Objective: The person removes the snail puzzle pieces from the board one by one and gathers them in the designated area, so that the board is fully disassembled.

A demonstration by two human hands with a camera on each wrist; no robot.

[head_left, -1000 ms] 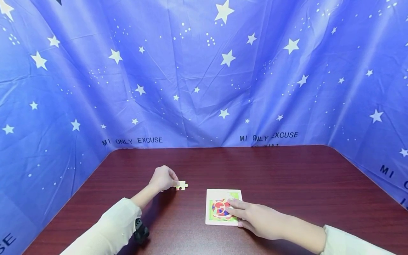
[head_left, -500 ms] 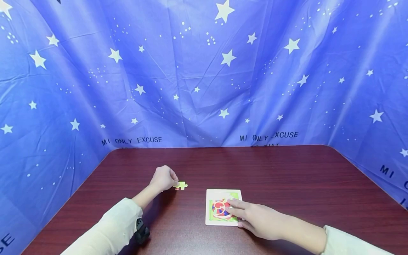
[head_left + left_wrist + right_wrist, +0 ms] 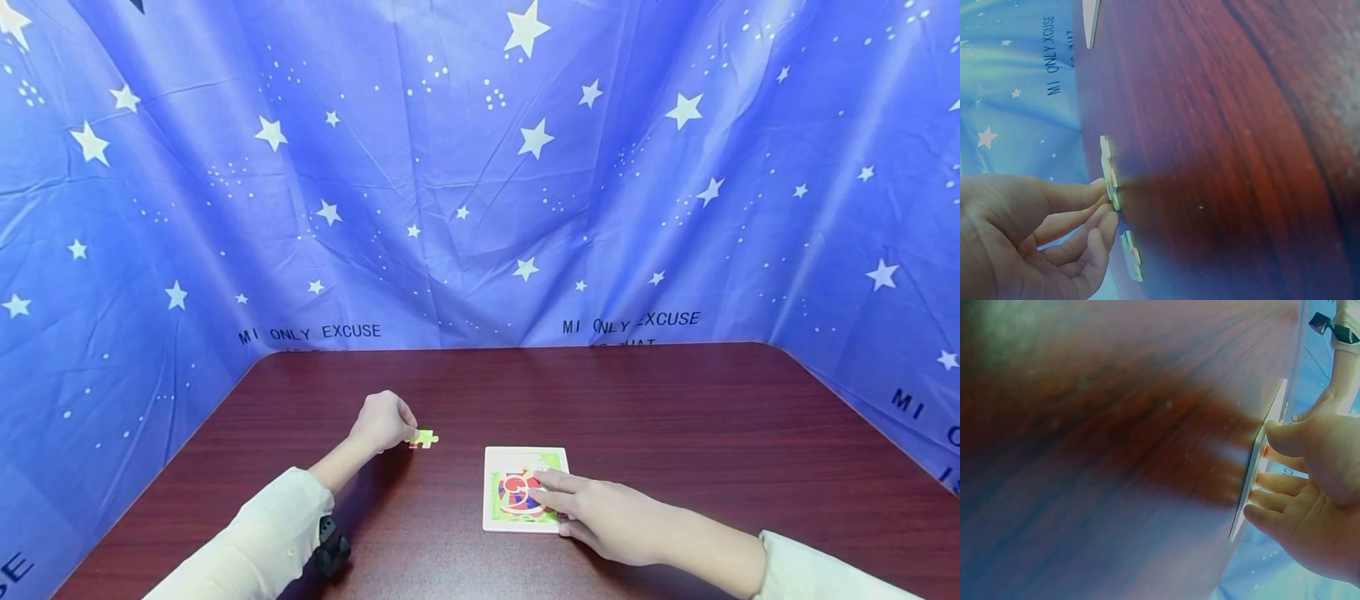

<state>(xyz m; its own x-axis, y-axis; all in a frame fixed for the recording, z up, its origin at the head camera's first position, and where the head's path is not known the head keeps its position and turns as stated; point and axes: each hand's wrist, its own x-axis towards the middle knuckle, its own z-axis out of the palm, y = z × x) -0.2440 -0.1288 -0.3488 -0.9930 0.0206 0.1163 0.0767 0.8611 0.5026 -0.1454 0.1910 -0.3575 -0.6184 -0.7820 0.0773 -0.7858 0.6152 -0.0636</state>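
At the left middle of the table, my left hand [image 3: 384,421] pinches a yellow-green jigsaw puzzle piece [image 3: 425,438] by its left end, thumb and fingertips close over the tabletop. A second puzzle piece [image 3: 1130,257] lies beside the fingertips in the left wrist view, mostly hidden by the hand in the head view. My right hand [image 3: 611,517] rests on the right side of a square puzzle board [image 3: 491,492]. Its fingers lie fairly straight over the picture, the thumb at the near right edge. White-rimmed, the board shows a red, blue and green picture, partly covered by the fingers.
The dark red wooden table [image 3: 660,400] has rounded far corners. A blue curtain [image 3: 450,167] with white stars hangs behind it and along both sides. A black wrist device [image 3: 332,546] sits under the left sleeve.
The pinched puzzle piece has shifted very slightly to the left with my left fingertips. My right hand and the puzzle board stay in place.
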